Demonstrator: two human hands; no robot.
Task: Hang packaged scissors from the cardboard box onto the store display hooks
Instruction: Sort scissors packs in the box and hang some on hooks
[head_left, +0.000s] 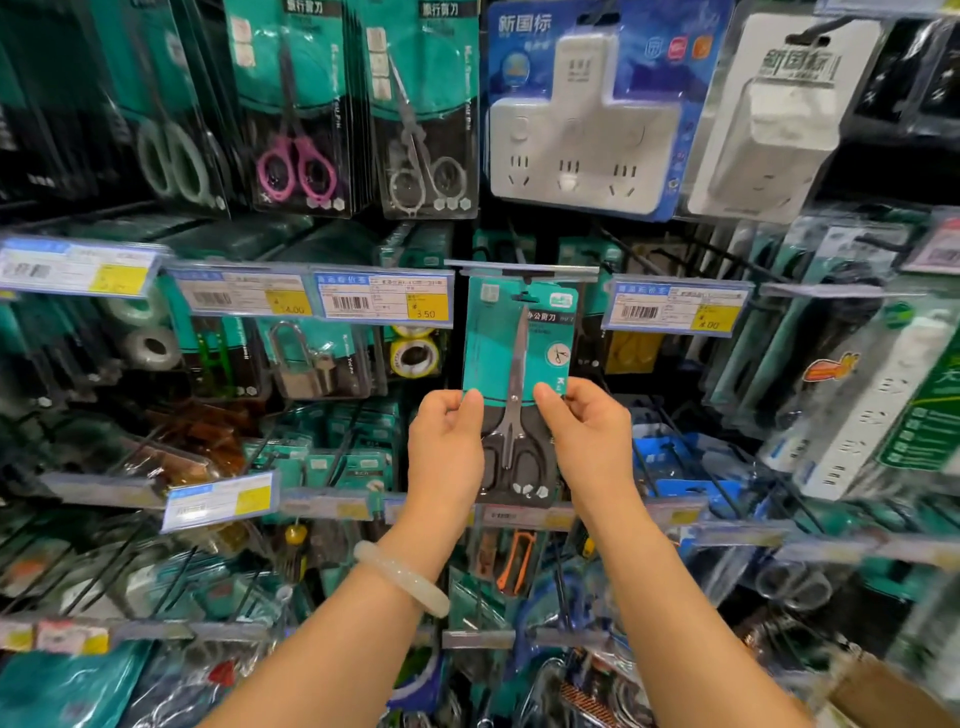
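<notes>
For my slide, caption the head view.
Both hands, left and right, hold a scissors pack at its hook.

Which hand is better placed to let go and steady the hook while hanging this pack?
Probably the left hand: both pinch the teal-and-black scissors pack at mid-height, so it is close. The right hand looks to wrap its edge more fully.

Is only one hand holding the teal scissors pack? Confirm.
No: the left hand and right hand both pinch the teal-and-black carded scissors pack.

Bare forearms, no sleeves; pale bangle (401, 578) on L wrist.
</notes>
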